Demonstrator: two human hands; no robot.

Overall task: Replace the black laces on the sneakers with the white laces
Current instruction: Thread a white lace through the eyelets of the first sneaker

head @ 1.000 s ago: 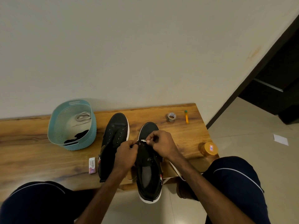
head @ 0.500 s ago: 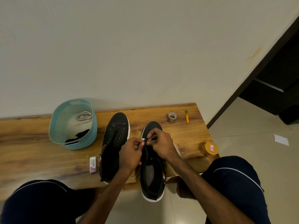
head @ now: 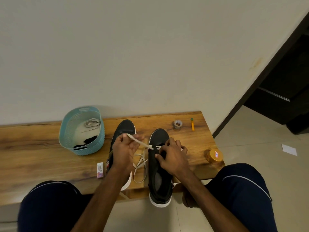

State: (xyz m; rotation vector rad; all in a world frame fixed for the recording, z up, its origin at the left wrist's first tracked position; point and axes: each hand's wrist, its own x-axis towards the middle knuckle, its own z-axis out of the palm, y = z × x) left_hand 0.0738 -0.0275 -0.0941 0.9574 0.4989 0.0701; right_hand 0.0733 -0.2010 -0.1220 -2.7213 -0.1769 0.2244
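Left hand: I see it raised over the left sneaker, fingers curled around the white lace, which it holds taut.
White lace: it runs from the left hand's fingers down and right to the front eyelets of the right sneaker; its slack lies in a loop on the table between the two shoes.
Right hand: curled over the right sneaker's upper, thumb on the near flap, fingers over the far side. A short white piece of lace reaches its fingertips; I cannot tell whether they pinch it.
Right sneaker: toe toward the wall, heel past the table's near edge.
Basket: left of the shoes, holding a second white lace and a black lace.
Other items: an eraser beside the left sneaker, a tape roll and a marker near the far edge, a jar at the right corner.
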